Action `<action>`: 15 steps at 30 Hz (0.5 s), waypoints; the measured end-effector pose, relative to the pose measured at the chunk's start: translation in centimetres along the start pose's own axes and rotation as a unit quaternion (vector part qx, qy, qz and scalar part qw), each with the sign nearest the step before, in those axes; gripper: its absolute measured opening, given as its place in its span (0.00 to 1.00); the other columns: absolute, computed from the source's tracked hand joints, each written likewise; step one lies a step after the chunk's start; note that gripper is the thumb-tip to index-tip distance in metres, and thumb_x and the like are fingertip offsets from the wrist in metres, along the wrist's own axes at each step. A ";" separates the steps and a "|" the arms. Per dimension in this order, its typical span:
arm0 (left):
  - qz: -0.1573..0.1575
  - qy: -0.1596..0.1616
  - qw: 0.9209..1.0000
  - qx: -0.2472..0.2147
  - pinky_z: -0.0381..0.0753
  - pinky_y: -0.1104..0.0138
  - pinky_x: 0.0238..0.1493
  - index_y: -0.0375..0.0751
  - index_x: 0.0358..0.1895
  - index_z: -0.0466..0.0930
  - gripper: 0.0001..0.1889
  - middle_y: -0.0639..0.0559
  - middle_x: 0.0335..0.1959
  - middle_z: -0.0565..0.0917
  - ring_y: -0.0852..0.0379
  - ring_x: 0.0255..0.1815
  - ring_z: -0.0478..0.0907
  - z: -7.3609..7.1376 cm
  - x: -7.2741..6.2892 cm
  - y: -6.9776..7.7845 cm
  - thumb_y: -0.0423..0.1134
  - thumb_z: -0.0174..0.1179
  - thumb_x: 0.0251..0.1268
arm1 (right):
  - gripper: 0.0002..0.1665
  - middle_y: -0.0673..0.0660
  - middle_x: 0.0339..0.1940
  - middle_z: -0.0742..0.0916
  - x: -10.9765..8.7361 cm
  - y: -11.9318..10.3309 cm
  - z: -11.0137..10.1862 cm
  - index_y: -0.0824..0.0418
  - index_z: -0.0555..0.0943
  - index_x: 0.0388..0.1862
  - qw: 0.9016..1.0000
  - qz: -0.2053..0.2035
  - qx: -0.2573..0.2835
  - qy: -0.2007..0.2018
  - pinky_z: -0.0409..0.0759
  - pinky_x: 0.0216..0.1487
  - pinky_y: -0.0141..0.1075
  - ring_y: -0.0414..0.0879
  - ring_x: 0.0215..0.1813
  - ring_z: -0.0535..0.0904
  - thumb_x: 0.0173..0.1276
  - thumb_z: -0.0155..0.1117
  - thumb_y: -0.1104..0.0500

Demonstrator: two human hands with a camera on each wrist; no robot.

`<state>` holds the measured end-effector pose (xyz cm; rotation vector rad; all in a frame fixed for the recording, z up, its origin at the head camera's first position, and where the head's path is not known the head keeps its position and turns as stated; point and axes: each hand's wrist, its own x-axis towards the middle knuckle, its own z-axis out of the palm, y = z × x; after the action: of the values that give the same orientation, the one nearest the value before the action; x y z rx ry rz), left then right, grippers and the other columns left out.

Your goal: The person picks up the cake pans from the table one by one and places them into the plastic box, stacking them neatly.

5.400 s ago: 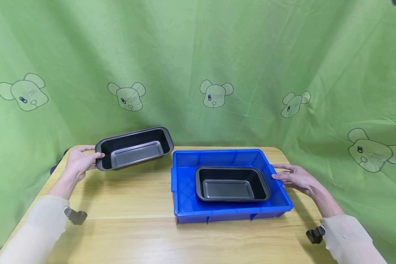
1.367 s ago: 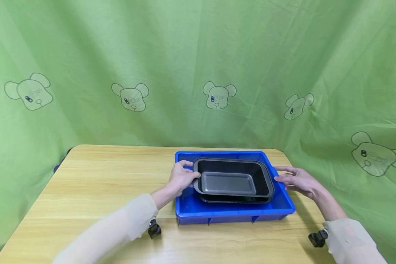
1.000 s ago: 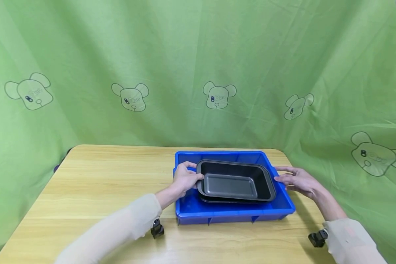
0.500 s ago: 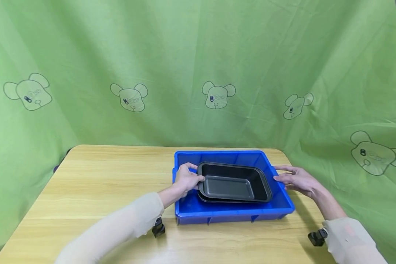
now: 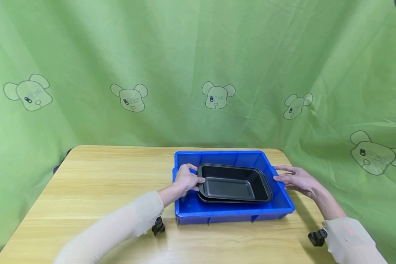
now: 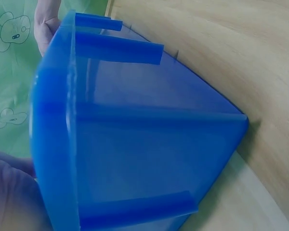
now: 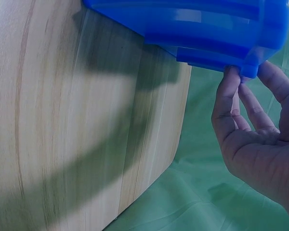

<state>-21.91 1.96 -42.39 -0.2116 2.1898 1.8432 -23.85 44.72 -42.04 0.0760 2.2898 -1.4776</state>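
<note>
A black loaf pan (image 5: 229, 185) lies slightly askew over a second loaf pan (image 5: 214, 200), whose rim shows along the front. Both are inside the blue plastic bin (image 5: 234, 212). My left hand (image 5: 186, 179) pinches the upper pan's left end, thumb inside the rim and fingers outside. In the left wrist view that hand (image 6: 14, 197) is mostly cut off behind the bin wall (image 6: 135, 163). At the bin's right side, my right hand (image 5: 295, 179) holds the rim. The right wrist view shows this hand (image 7: 260, 130) with thumb and fingers on either side of the rim lip (image 7: 248, 67).
The bin stands on a light wooden table (image 5: 118, 183), toward its right back. A green curtain (image 5: 171, 121) with mouse-head drawings hangs behind and at the sides. Small black cameras (image 5: 158, 226) sit on both wrists.
My left hand has carried the upper loaf pan from the left, above the table, into the bin onto the other pan, lowering and turning it slightly. The right hand stays at the rim.
</note>
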 end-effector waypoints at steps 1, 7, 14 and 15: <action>-0.001 -0.002 1.000 0.001 0.94 0.62 0.31 0.31 0.59 0.75 0.23 0.34 0.44 0.88 0.43 0.33 0.93 0.0 0.0 0.0 0.24 0.72 0.62 | 0.45 0.44 0.44 0.93 0.0 0.0 0.0 0.69 0.58 0.83 1.000 -0.001 0.000 -0.001 0.91 0.52 0.37 0.41 0.47 0.91 0.77 0.67 0.56; -0.003 -0.006 1.000 0.006 0.94 0.64 0.30 0.29 0.59 0.74 0.24 0.33 0.47 0.86 0.45 0.33 0.92 -0.2 -0.4 0.3 0.23 0.71 0.61 | 0.45 0.44 0.44 0.93 0.1 0.1 0.0 0.69 0.57 0.84 1.000 -0.001 0.002 0.000 0.91 0.51 0.36 0.41 0.46 0.91 0.77 0.67 0.56; -0.007 -0.016 1.000 0.016 0.94 0.63 0.30 0.28 0.62 0.74 0.25 0.31 0.47 0.88 0.47 0.29 0.91 -0.6 -0.5 0.4 0.23 0.71 0.62 | 0.45 0.44 0.44 0.93 0.2 0.2 0.0 0.70 0.57 0.84 1.000 -0.003 -0.002 0.001 0.91 0.51 0.36 0.41 0.47 0.91 0.78 0.66 0.56; -0.008 -0.021 1.000 0.014 0.94 0.63 0.31 0.27 0.62 0.74 0.25 0.31 0.46 0.88 0.48 0.29 0.91 -0.7 -0.5 0.4 0.23 0.71 0.63 | 0.45 0.44 0.44 0.93 0.2 0.2 0.0 0.70 0.57 0.84 1.000 -0.003 -0.001 0.001 0.91 0.51 0.36 0.41 0.46 0.91 0.78 0.66 0.56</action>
<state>-21.59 1.26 -41.74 -0.1814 2.1780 1.7907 -23.99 44.81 -42.29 0.0702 2.2961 -1.4779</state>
